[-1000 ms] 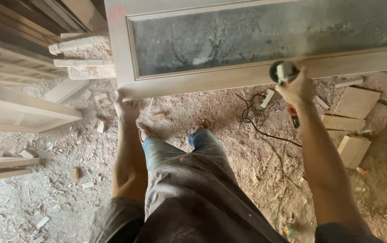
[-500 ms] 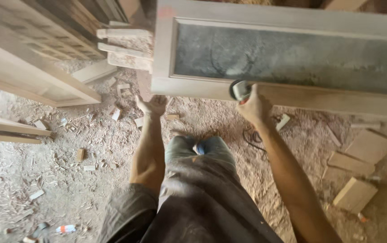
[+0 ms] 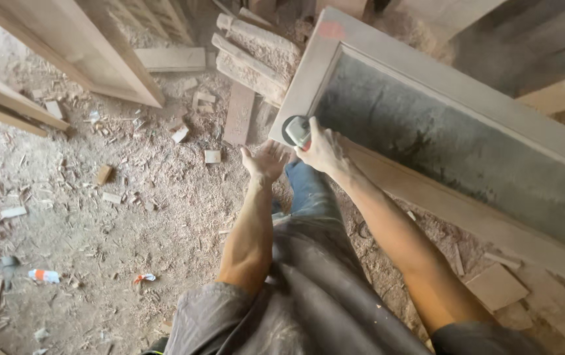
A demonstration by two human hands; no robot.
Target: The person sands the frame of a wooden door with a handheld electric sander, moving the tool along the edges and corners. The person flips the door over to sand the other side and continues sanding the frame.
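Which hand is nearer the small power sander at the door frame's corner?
Right. The right hand grips the sander against the wooden door frame; the left hand is open just below-left of it, not touching.

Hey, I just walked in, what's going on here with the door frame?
A person's right hand presses a small round handheld power sander against the lower corner of a pale wooden door frame with a dusty grey glass panel. The left hand is spread open just beside it, at the frame's edge. Wood offcuts and sawdust lie on the dirt floor.
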